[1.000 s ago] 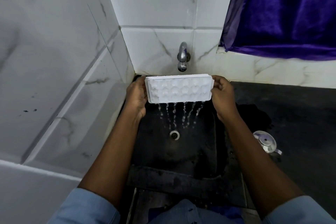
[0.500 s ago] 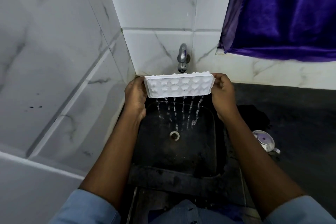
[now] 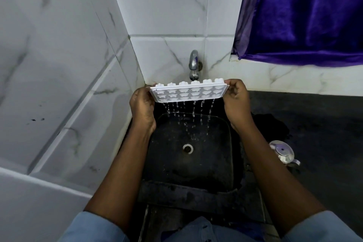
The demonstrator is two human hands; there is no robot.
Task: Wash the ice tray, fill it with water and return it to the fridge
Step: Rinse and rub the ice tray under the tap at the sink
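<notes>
A white ice tray [image 3: 188,92] with star-shaped cups hangs over the black sink [image 3: 216,163], just below the chrome tap [image 3: 194,67]. It is turned bottom up and tilted, its underside facing me. Thin streams of water fall from its near edge into the basin. My left hand [image 3: 142,108] grips the tray's left end. My right hand [image 3: 235,100] pinches its right end with curled fingers. No water is seen coming from the tap.
White marble tiles form the wall on the left and behind the tap. A purple curtain [image 3: 304,15] hangs at the upper right. A dark counter [image 3: 324,124] lies to the right with a small steel vessel [image 3: 283,152] near the sink. The drain [image 3: 187,148] sits mid-basin.
The tray has risen a little toward the tap and tipped flatter, so its underside bumps now show along the far edge. Water keeps pouring from it into the sink.
</notes>
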